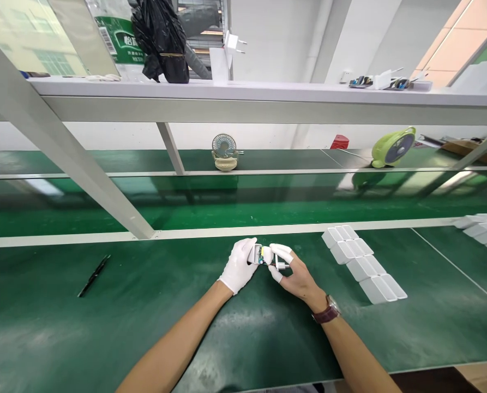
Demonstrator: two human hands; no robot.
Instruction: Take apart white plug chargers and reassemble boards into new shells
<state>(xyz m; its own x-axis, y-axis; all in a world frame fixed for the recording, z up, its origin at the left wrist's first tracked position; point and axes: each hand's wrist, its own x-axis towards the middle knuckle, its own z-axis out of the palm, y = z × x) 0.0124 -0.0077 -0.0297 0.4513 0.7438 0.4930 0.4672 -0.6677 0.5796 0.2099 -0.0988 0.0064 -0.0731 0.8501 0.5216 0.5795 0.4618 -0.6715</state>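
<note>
My left hand, in a white glove, is closed around a small white plastic housing. A small circuit board with yellow and green parts shows at the housing's open side. My right hand, with white covers on thumb and finger, pinches a white plug piece whose pins point right. The two pieces are close together, just above the green mat. Whether they touch is hard to make out, since the fingers partly hide them.
Several open white plastic shells stand in a slanting row on the right, with more shells at the far right. A black pen lies on the left. Behind are a small fan, a green fan and an overhead shelf.
</note>
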